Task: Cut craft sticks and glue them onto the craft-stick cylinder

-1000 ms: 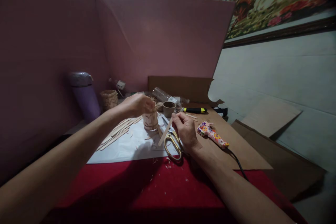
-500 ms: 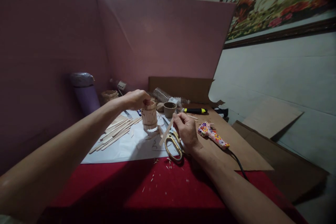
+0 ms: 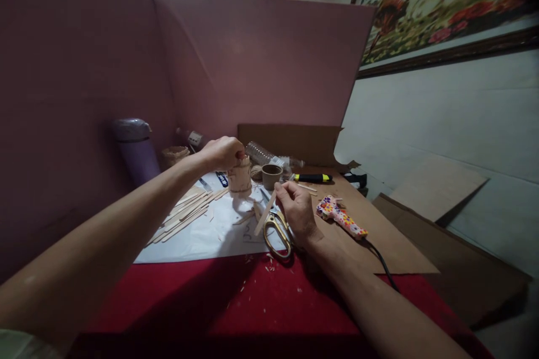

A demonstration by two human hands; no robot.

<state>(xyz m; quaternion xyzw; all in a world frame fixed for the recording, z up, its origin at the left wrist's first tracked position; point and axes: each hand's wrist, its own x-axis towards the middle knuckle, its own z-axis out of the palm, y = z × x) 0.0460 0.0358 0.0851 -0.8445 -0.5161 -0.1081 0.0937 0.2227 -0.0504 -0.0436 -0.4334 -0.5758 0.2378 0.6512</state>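
Note:
My left hand [image 3: 222,152] is closed on the top rim of a small cup clad in wooden sticks [image 3: 240,178] and holds it just above the white paper sheet [image 3: 202,238]. My right hand [image 3: 298,209] pinches a flat wooden stick [image 3: 265,213] that slants down to the left. Gold-handled scissors [image 3: 277,231] lie under that stick, beside my right wrist. A loose pile of wooden sticks [image 3: 187,213] lies on the paper below my left forearm.
A flowered glue gun [image 3: 340,216] with a black cord lies on brown cardboard [image 3: 379,235] to the right. Behind stand a small brown pot [image 3: 272,175], a yellow-black cutter [image 3: 314,178], a clear plastic bottle [image 3: 263,153], a woven basket [image 3: 174,154] and a purple flask [image 3: 137,148]. Red cloth [image 3: 252,303] covers the near table.
My left hand has lifted the stick-clad cup off the paper, up and slightly back. My right hand keeps the stick nearly where it was.

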